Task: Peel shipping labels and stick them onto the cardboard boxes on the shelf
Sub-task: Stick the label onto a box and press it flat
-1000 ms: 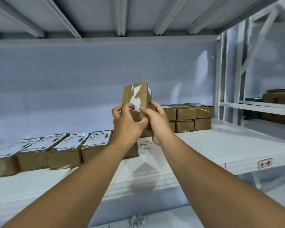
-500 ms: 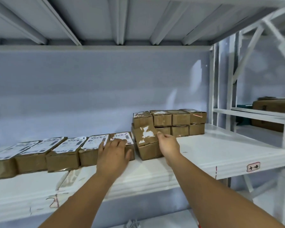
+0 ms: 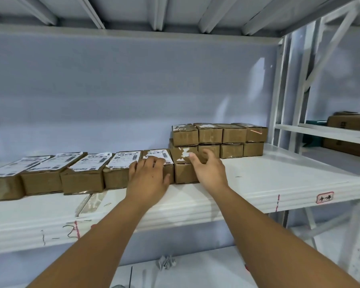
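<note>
Shelf: you face a white metal shelf (image 3: 279,179), scuffed, with pen marks and a red-edged tag (image 3: 324,197) on its front lip.
Room: a pale blue-grey wall (image 3: 133,90) stands behind, ribs (image 3: 158,15) of the deck above run overhead, and larger cartons (image 3: 350,123) sit in the bay to your right.
Unlabelled box (image 3: 185,173): it lies flat at the right end of the row of labelled boxes (image 3: 81,169), in front of the stack (image 3: 220,140).
Axis: its long side runs front to back, with a short end facing you and torn white scraps on top.
Left hand (image 3: 148,177): your fingers lie straight and together on the last labelled box.
Right hand (image 3: 210,171): your fingers are loose and slightly spread, gripping nothing, with the thumb at the unlabelled box's top edge.
</note>
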